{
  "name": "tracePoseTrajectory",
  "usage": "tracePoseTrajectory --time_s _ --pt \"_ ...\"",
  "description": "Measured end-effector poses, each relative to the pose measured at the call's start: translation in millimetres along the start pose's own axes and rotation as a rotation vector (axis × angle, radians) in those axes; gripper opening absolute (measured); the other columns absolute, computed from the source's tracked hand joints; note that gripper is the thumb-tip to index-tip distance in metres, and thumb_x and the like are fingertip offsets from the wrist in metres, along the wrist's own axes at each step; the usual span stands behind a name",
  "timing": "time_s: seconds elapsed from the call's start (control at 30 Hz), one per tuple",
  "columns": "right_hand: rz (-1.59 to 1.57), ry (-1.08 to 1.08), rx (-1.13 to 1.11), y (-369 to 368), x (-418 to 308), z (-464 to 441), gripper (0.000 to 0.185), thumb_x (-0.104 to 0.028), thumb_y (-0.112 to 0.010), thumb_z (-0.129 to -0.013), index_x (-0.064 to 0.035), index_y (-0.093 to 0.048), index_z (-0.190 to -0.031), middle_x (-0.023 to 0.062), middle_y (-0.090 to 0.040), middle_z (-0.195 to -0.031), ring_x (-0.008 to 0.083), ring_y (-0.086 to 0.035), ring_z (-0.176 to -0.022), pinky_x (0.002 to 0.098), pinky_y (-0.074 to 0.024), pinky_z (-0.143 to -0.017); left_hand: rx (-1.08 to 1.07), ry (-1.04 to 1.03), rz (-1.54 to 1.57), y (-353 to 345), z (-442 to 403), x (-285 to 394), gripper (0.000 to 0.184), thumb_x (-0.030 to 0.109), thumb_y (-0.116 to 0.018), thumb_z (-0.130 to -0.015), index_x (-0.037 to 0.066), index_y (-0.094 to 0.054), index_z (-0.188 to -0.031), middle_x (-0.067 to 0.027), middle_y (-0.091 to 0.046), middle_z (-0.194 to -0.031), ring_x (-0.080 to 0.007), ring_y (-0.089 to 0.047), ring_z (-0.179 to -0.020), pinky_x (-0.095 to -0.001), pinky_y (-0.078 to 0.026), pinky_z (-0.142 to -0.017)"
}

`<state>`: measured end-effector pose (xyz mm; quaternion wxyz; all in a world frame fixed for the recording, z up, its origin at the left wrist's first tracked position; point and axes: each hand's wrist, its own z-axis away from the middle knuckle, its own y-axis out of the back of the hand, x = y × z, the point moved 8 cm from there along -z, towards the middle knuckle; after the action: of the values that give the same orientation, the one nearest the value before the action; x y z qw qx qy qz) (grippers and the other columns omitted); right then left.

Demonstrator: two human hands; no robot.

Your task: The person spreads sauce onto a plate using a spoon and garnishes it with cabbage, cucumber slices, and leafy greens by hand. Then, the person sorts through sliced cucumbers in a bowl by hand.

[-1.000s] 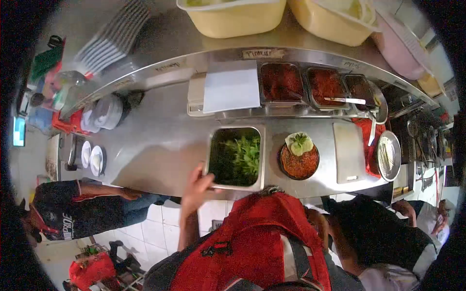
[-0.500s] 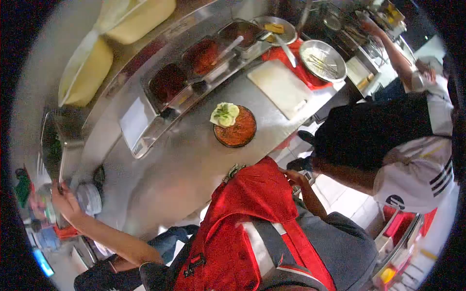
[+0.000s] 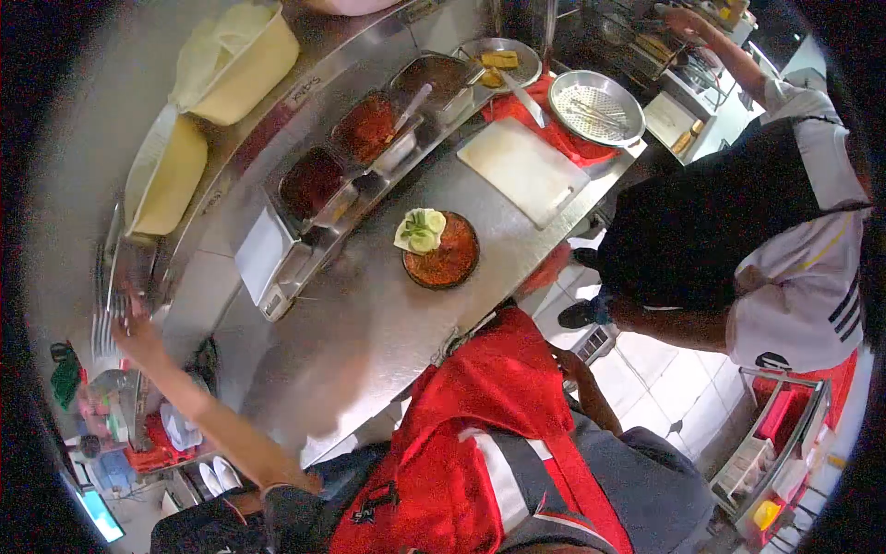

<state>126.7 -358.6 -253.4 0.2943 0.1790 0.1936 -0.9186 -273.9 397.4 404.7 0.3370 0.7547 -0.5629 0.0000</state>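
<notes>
My left hand (image 3: pixel 135 334) reaches out to the far left, at a metal rack with long thin tines (image 3: pixel 106 309). Its fingers are blurred, so any hold on the metal is unclear. My right hand (image 3: pixel 565 362) hangs low by the right side of my red apron (image 3: pixel 480 388), its fingers mostly hidden behind the cloth. On the steel counter (image 3: pixel 323 360) in front of me sits a round dark dish of orange-red food (image 3: pixel 452 258). Pale green round slices with a green leaf (image 3: pixel 421 229) lie on its upper left. Neither hand touches the dish.
Behind the dish stand metal pans of dark red food (image 3: pixel 365 127) and cream tubs (image 3: pixel 166 175). A white cutting board (image 3: pixel 521 171), a knife (image 3: pixel 526 97) and a perforated metal pan (image 3: pixel 595 109) are farther right. A co-worker (image 3: pixel 711 240) stands at right, one arm stretched toward the back.
My left hand has moved up along the metal rack at the far left. The view has shifted slightly. The dish and my right hand stay about where they were.
</notes>
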Motion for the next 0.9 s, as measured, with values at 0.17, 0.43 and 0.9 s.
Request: tracePoseTrajectory --time_s 0.17,0.43,0.9 --pt "0.009 -0.078 -0.006 2.1 34.3 19.9 0.066 -0.061 -0.056 -0.091 -0.0186 -0.051 -0.141 0.0093 -0.063 -0.108 0.0247 -0.064 -0.081 0.0433 -0.0574 -0.070 0.387 0.438 0.625 -108.7 111.7 128.1 0.040 0.018 -0.059 -0.096 0.000 -0.049 -0.131 -0.0147 -0.063 -0.114 -0.0221 -0.063 -0.094 -0.0337 -0.052 -0.079" --pt "0.051 -0.184 0.127 33.9 79.0 121.4 0.063 -0.058 -0.057 -0.092 -0.0153 -0.052 -0.137 0.0104 -0.064 -0.106 0.0247 -0.065 -0.079 0.0423 -0.0573 -0.069 -1.291 0.870 0.749 -307.7 402.5 307.2 0.041 0.008 -0.062 -0.092 0.003 -0.049 -0.131 -0.0110 -0.060 -0.122 -0.0167 -0.061 -0.105 -0.0325 -0.051 -0.090" --pt "0.425 -0.182 0.015 159.4 44.2 108.7 0.058 -0.052 -0.059 -0.092 -0.0096 -0.055 -0.131 0.0124 -0.065 -0.102 0.0246 -0.065 -0.077 0.0406 -0.0572 -0.066 -0.826 0.589 1.001 -197.0 281.0 544.8 0.017 0.017 -0.067 -0.094 0.003 -0.069 -0.103 -0.0144 -0.069 -0.112 -0.0297 -0.062 -0.116 -0.0420 -0.046 -0.102"
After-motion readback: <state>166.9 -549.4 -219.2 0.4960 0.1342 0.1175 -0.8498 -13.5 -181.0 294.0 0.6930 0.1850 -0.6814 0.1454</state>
